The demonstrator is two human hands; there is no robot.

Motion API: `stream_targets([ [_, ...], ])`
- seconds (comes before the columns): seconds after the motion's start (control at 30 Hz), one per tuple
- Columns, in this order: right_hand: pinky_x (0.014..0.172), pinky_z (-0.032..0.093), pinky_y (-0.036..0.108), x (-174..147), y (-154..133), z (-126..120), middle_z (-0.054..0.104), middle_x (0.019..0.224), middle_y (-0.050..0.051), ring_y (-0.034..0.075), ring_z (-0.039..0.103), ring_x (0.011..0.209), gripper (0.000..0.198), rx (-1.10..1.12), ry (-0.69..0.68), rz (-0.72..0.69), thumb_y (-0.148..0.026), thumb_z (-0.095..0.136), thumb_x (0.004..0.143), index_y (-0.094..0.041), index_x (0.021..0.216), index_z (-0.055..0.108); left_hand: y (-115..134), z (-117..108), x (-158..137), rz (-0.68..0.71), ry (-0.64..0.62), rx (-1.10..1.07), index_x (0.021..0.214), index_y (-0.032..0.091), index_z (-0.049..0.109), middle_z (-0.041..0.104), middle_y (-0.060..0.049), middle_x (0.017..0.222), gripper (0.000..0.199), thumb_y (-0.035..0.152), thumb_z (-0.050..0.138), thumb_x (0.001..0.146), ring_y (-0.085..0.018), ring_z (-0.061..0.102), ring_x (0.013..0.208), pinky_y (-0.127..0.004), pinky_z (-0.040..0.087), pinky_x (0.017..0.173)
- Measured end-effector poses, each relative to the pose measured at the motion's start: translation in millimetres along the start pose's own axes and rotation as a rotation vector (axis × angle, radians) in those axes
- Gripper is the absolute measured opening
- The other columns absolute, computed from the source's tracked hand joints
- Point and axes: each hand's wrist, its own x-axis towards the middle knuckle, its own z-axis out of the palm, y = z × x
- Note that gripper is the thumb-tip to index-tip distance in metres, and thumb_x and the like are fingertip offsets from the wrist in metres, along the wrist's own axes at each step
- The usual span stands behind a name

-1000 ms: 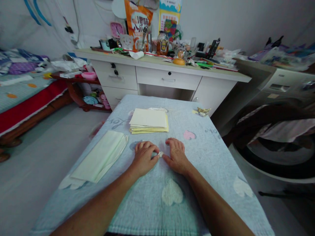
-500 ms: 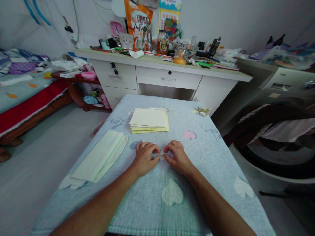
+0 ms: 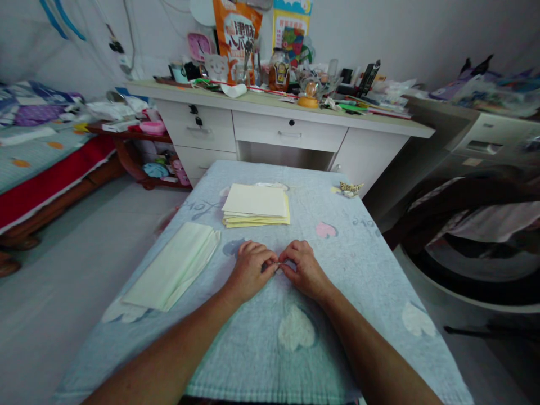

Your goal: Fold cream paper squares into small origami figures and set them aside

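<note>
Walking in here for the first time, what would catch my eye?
The left hand and right hand almost meet over the blue cloth, pinching a tiny, mostly hidden item. Beyond them lies a stack of cream and yellow sheets; at the back, a bright orange bag rises above the cluttered desk.

folded paper [image 3: 171, 267]: left of left hand [image 3: 254, 271] | paper stack [image 3: 255, 201]: beyond hand, before desk [image 3: 270, 135]

A desk [image 3: 264, 130] is standing against the wall [image 3: 358, 28], bearing a pink clock [image 3: 199, 46], an orange bag [image 3: 236, 42] and a jar [image 3: 279, 73]. A poster [image 3: 291, 28] is hanging behind. At left, a bed [image 3: 37, 145] is standing beside a shelf [image 3: 101, 130] holding a pink bowl [image 3: 152, 128]. At right, dark cloth [image 3: 436, 208] is hanging from a washer [image 3: 498, 132], with plastic bags [image 3: 493, 100] lying on top.
</note>
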Motion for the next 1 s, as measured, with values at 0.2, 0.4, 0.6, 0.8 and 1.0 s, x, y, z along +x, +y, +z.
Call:
stream_targets([
  [0.2,0.08,0.036,0.031,1,3,-3,0.059,0.082,0.002,0.018,0.05,0.085,0.005,0.016,-0.005,-0.036,-0.016,0.064,0.083,-0.02,0.084,0.066,-1,-6,1,-0.003,-0.014,-0.041,0.077,0.023,0.065,0.064,0.001,0.075,0.008,0.026,0.059,0.082,-0.019,0.055,0.086,-0.038,0.033,0.095],
  [0.4,0.076,0.037,0.028,2,4,-7,0.061,0.077,0.0,0.015,0.053,0.078,0.009,0.101,0.043,-0.049,-0.012,0.061,0.083,-0.02,0.08,0.063,-3,-11,2,-0.031,0.03,-0.139,0.081,0.023,0.065,0.066,-0.001,0.083,0.009,0.028,0.058,0.084,-0.02,0.056,0.088,-0.035,0.039,0.089],
  [0.6,0.076,0.039,0.028,2,4,-8,0.061,0.077,0.0,0.015,0.054,0.078,0.007,0.128,0.069,-0.047,-0.014,0.059,0.084,-0.02,0.082,0.062,-5,-9,2,-0.059,0.054,-0.261,0.083,0.021,0.062,0.065,-0.002,0.088,0.01,0.027,0.055,0.085,-0.019,0.058,0.09,-0.032,0.042,0.086],
  [0.8,0.078,0.04,0.03,2,5,-9,0.062,0.079,0.001,0.016,0.055,0.08,0.008,0.153,0.106,-0.044,-0.015,0.057,0.084,-0.02,0.082,0.062,-4,-6,1,-0.131,0.031,-0.41,0.09,0.02,0.056,0.066,-0.002,0.091,0.013,0.028,0.046,0.09,-0.017,0.06,0.088,-0.029,0.045,0.083],
  [1.0,0.076,0.041,0.029,1,1,-10,0.058,0.076,0.001,0.016,0.054,0.078,0.011,0.209,0.133,-0.034,-0.012,0.055,0.082,-0.02,0.08,0.061,-4,-3,0,-0.145,0.009,-0.495,0.092,0.02,0.056,0.067,-0.001,0.09,0.013,0.029,0.047,0.09,-0.015,0.063,0.085,-0.026,0.046,0.079],
])
